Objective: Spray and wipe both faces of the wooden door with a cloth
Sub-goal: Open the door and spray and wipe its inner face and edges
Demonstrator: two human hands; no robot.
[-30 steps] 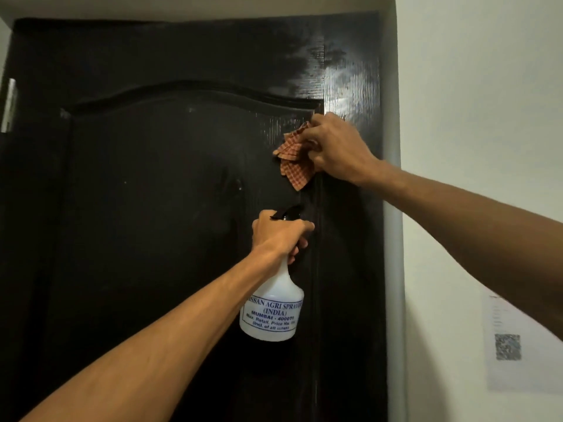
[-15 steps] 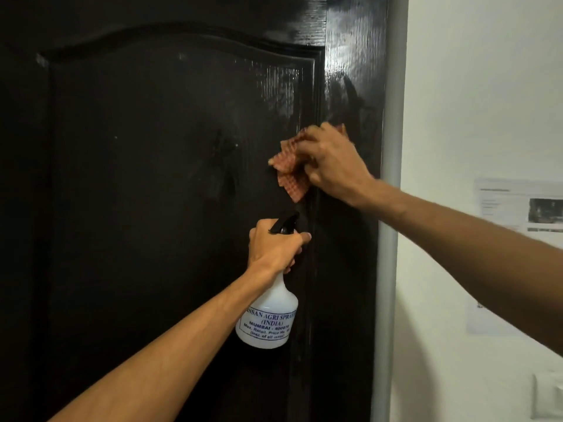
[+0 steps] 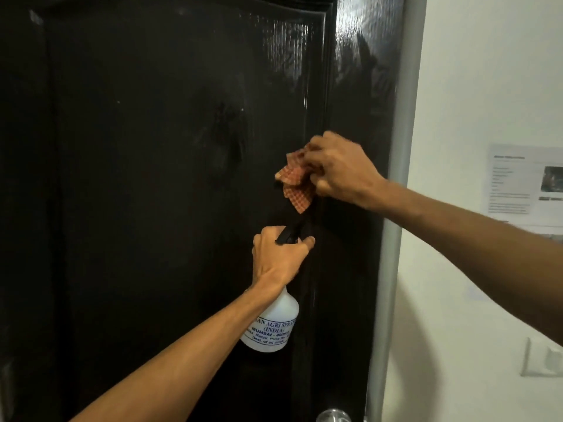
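Note:
A dark, glossy wooden door (image 3: pixel 152 178) fills the left and middle of the view, with wet streaks on its upper right. My right hand (image 3: pixel 338 169) grips a bunched red-and-white checked cloth (image 3: pixel 297 182) and holds it against the door's right stile, beside the raised panel edge. Just below, my left hand (image 3: pixel 278 254) grips the black trigger head of a white spray bottle (image 3: pixel 271 327) with blue lettering, which hangs close to the door.
A grey door frame (image 3: pixel 396 208) runs down the door's right side. The white wall (image 3: pixel 472 86) beyond carries a printed paper notice (image 3: pixel 524 184) and a switch plate (image 3: pixel 545 357). A metal door knob (image 3: pixel 332 415) shows at the bottom edge.
My right hand has wiped the cloth downward along the door's right side. My left hand with the bottle has kept its place below it, and the view has tilted lower.

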